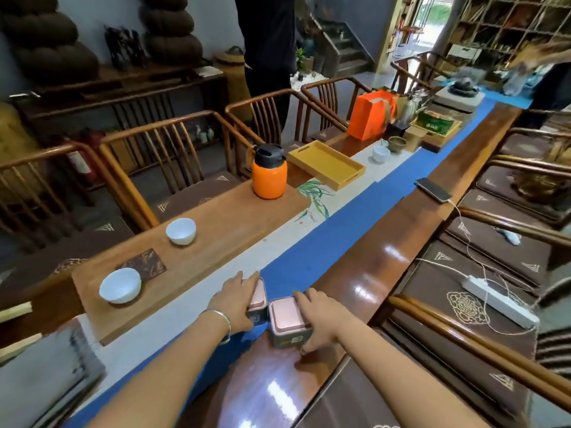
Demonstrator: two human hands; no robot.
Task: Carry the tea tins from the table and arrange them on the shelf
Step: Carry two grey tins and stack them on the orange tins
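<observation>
Two square grey tea tins with pink lids stand side by side on the long wooden table (386, 242), at the near end of the blue runner. My left hand (236, 301) grips the left tin (259, 299) from its left side, fingers over the lid and far edge. The right tin (286, 319) is held by my right hand (319, 319), fingers across the lid's right edge and thumb down the near right corner. Both tins rest on the table. A shelf of cubbyholes (506, 23) fills the far right wall.
Two white cups (120, 285) (181, 231) sit on a wooden board to the left, with an orange flask (269, 176), a yellow tray (327, 164) and an orange bag (372, 118) further along. A phone (432, 189) lies at the right edge. Chairs line both sides; a person stands behind.
</observation>
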